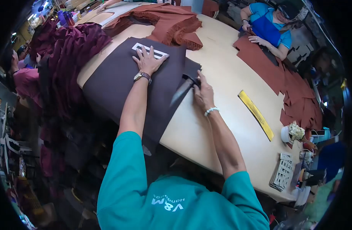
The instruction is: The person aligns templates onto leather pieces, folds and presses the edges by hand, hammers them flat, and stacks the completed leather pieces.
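Note:
Dark grey-brown material (114,80) lies over the left part of the pale table and hangs past its front edge. My left hand (148,61) is spread flat, pressing on a white slotted template (160,53) on that material. At the material's right edge, my right hand (203,91) has its fingers closed around a dark-handled tool (188,81); its pale, blurred blade or end points down and left over the material. A smaller dark piece (192,68) shows beside the tool.
Rust-brown material (160,23) is piled at the back. A yellow strip (255,114) lies right of my arm. Near the right edge are a white pot (285,134) and slotted templates (282,171). A person in blue (268,27) handles rust-brown pieces (260,63). Maroon fabric (72,57) hangs at left.

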Demonstrator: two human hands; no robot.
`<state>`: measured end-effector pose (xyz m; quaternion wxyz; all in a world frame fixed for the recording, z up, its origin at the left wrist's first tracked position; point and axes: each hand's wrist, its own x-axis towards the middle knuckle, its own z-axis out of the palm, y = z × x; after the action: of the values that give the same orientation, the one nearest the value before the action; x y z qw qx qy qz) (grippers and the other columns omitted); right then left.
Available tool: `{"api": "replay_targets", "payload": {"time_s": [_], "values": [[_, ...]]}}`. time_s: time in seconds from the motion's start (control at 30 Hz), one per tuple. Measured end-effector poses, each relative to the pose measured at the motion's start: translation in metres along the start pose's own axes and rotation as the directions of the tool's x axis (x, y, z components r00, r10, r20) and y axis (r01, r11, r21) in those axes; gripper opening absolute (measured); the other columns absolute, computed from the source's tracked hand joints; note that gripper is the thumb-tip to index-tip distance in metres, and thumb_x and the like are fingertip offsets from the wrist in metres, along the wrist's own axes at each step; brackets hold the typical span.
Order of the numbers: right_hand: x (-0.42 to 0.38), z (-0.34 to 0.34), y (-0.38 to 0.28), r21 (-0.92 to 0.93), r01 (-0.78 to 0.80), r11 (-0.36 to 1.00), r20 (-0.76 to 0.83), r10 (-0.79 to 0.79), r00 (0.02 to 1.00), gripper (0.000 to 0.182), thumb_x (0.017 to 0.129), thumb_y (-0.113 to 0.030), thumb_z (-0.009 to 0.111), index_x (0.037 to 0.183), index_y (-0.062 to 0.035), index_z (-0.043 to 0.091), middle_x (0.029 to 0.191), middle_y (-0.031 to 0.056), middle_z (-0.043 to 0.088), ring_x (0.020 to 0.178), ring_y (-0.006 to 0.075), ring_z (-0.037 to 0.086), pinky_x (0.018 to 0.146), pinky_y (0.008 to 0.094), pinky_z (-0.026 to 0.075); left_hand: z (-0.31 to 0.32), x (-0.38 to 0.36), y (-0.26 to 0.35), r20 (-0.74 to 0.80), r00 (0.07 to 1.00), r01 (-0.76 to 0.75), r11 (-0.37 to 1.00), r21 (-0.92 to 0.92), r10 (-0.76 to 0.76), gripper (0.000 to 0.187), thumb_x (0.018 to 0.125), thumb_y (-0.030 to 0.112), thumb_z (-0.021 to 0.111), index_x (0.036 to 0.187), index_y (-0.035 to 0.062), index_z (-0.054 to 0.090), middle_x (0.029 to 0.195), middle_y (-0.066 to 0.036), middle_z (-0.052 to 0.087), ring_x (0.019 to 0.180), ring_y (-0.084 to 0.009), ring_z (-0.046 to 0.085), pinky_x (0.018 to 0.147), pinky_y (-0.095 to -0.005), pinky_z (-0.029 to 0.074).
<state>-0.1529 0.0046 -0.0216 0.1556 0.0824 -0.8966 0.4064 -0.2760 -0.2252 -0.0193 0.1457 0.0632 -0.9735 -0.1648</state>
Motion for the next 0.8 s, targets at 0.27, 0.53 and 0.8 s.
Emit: {"api": "replay_targets", "payload": {"time_s": [0.27, 0.53, 0.8], "values": [[-0.018, -0.074, 0.009, 0.341, -0.138, 0.93, -0.046, 0.163, 0.986, 0.056, 0.081, 0.005, 0.054, 0.134, -0.0022, 0.036, 0.103, 0.015, 0.063, 0.091, 0.0147, 0.058, 0.081, 0.0253, 0.046, 0.003, -0.004, -0.001, -0.077, 0.997, -0.024, 1.0, -0.011, 0.023, 0.098, 0.066, 0.078, 0.048, 0.138, 0.0134, 0.035, 0.146, -0.022, 0.018, 0.136, -0.0408, 0.009, 0.104, -0.0624, 0.008], [0.017, -0.008, -0.093, 0.48, 0.069, 0.875, 0.015, -0.087, 0.996, 0.057, 0.078, 0.001, 0.058, 0.131, -0.0079, 0.039, 0.1, 0.0172, 0.065, 0.09, 0.0255, 0.064, 0.08, 0.0341, 0.048, 0.004, -0.005, -0.005, -0.115, 0.988, -0.101, 0.995, -0.006, 0.1, 0.096, 0.066, 0.076, 0.051, 0.137, 0.0126, 0.037, 0.144, -0.026, 0.021, 0.134, -0.0437, 0.013, 0.102, -0.0649, 0.011], [0.037, 0.023, -0.047, 0.322, -0.021, 0.947, -0.034, 0.033, 0.999, 0.058, 0.077, -0.001, 0.055, 0.132, -0.0112, 0.039, 0.103, 0.0188, 0.064, 0.088, 0.0317, 0.064, 0.08, 0.0367, 0.048, 0.012, 0.002, -0.011, -0.084, 0.993, -0.08, 0.997, -0.023, 0.078, 0.08, 0.078, 0.069, 0.042, 0.138, 0.0169, 0.036, 0.145, -0.021, 0.021, 0.135, -0.042, 0.014, 0.103, -0.0638, 0.011]]}}
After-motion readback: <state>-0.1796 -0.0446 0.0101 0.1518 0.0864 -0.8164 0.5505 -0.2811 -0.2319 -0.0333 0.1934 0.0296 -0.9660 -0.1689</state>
